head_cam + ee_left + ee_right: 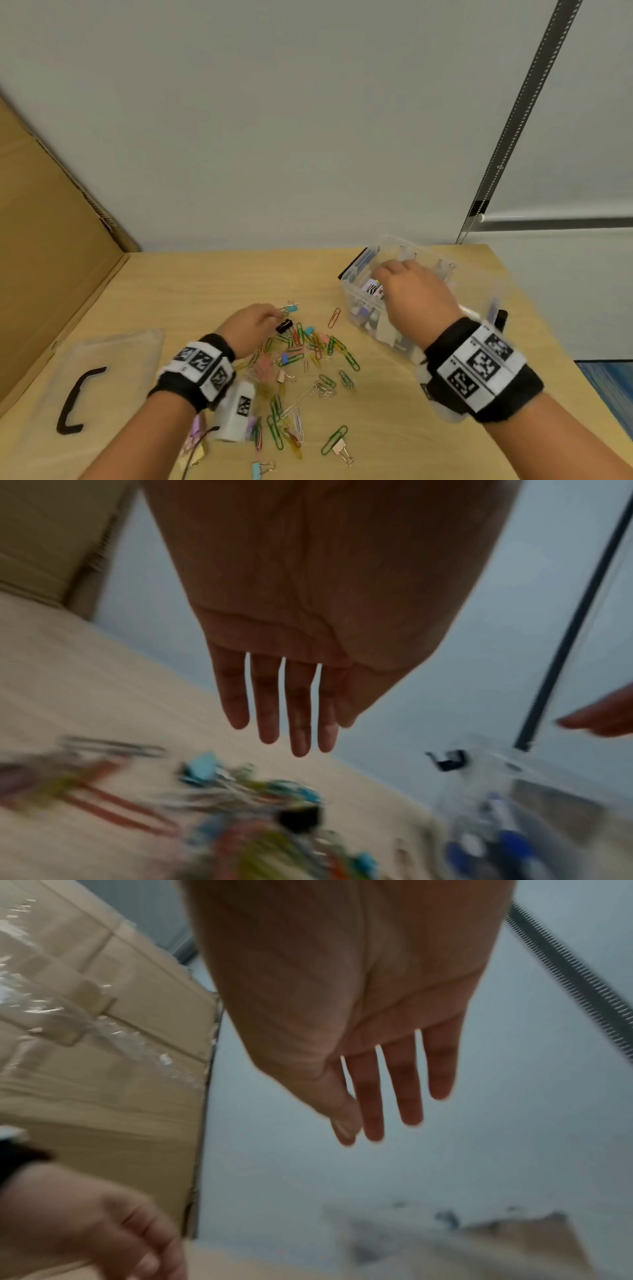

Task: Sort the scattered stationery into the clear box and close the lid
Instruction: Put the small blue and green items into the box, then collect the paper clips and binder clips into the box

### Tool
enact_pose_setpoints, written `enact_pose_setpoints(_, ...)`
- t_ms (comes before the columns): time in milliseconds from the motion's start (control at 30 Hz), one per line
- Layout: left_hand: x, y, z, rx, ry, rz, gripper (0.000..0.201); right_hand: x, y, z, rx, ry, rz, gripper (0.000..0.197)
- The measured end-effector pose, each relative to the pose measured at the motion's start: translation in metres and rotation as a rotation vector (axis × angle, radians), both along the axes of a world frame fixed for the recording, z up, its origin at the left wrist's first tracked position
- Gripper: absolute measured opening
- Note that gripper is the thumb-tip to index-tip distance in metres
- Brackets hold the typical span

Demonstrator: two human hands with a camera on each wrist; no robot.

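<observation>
One clear box (356,274), one clear lid (113,356), two hands. At least six binder clips show on the counter (428,428): one black (284,325). The paper clips (301,349) are too many and tangled to count.

Table (205,281): pale wood-grain, matt. Box (356,274): clear glossy plastic. Lid (113,346): clear plastic, black handle. Paper clips (308,346): coloured coated wire. Panel (44,240): brown cardboard, matt.

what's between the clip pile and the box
One red paper clip on bare table, apart from the pile and the box; head view.
</observation>
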State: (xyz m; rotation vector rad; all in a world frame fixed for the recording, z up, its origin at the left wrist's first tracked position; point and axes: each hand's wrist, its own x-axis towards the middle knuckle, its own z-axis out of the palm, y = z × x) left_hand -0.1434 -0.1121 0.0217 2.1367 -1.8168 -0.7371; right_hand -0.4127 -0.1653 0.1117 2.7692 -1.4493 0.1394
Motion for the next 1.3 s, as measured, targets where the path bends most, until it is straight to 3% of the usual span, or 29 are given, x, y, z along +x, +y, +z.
enact_pose_setpoints(167, 0.063, 0.008, -0.011, 0.144, -0.244, 0.064, 0.034, 0.058, 0.020, -0.050, 0.004, -0.110, 0.143, 0.037)
enact_pose_setpoints(433, 0.066, -0.024, -0.025, 0.214, -0.340, -0.086, 0.039, 0.148, -0.002, -0.116, 0.259, -0.013, 0.173, 0.037)
enact_pose_setpoints(600, 0.068, -0.033, -0.035, 0.184, -0.417, -0.129, 0.031, 0.165, -0.004, -0.128, 0.328, 0.119, 0.130, 0.036)
enact_pose_setpoints(867, 0.071, -0.034, -0.040, 0.157, -0.470, -0.175, 0.037, 0.153, -0.013, -0.137, 0.349, -0.036, 0.068, 0.021)
enact_pose_setpoints(967, 0.071, -0.031, -0.039, 0.177, -0.451, -0.167, 0.033, 0.143, -0.011, -0.140, 0.404, -0.219, 0.014, 0.005)
enact_pose_setpoints(1100, 0.072, -0.026, -0.038, 0.190, -0.409, -0.160, 0.031, 0.122, -0.007, -0.136, 0.690, -0.813, -0.254, 0.017)
enact_pose_setpoints(1233, 0.075, -0.024, -0.037, 0.173, -0.360, -0.152, 0.023, 0.096, -0.009, -0.138, 0.851, -1.101, -0.407, 0.012)
enact_pose_setpoints(1300, 0.075, -0.024, -0.035, 0.148, -0.332, -0.135, 0.016, 0.087, -0.009, -0.140, 0.967, -1.335, -0.448, 0.012)
